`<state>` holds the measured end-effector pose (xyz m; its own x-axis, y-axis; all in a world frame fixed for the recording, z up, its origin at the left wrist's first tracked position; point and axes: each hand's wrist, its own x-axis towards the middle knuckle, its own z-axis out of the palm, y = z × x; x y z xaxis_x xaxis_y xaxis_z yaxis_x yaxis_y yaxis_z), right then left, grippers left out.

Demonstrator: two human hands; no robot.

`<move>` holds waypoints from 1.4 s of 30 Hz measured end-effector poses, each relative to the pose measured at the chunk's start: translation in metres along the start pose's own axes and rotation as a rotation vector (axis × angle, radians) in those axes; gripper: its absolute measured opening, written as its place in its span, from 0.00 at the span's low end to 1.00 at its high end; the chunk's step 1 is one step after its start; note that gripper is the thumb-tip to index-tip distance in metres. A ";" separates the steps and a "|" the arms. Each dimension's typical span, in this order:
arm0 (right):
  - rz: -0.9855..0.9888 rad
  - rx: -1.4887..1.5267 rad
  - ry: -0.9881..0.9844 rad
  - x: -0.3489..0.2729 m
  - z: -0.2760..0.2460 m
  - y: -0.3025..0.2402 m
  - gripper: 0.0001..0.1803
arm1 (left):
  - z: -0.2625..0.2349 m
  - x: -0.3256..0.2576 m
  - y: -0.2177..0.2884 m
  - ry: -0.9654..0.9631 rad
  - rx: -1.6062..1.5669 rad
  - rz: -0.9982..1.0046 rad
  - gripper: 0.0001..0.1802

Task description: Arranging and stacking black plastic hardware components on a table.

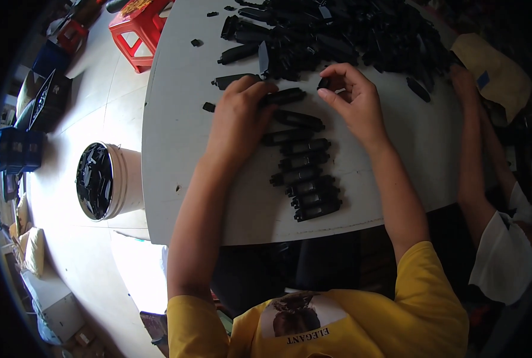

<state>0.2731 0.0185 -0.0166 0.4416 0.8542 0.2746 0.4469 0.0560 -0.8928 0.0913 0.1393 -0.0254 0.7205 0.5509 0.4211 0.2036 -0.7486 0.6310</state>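
Observation:
My left hand (236,122) is closed on a long black plastic part (288,95), which sticks out to the right of its fingertips. Between thumb and forefinger, my right hand (356,104) pinches a small black piece (324,83), held just right of that part's end. Below the hands, similar long black parts lie side by side in a column (301,161) running toward the near table edge. Another long black part (235,81) lies partly behind my left hand, and a small loose black piece (208,107) sits left of it.
A large heap of black parts (337,42) covers the far side of the white table (188,173). On the floor to the left stand a white bucket of black pieces (128,179) and a red stool (136,36). Another person's arm (470,143) reaches in at right, beside a brown sack (495,74).

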 end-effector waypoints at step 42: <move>-0.117 -0.548 -0.474 0.030 -0.001 -0.039 0.06 | 0.008 0.005 0.007 -0.077 -0.274 0.026 0.14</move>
<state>0.2699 0.0419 0.0266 0.0382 0.9973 0.0625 0.8501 0.0004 -0.5266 0.1016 0.1344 -0.0241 0.7738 0.4949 0.3952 0.0050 -0.6287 0.7776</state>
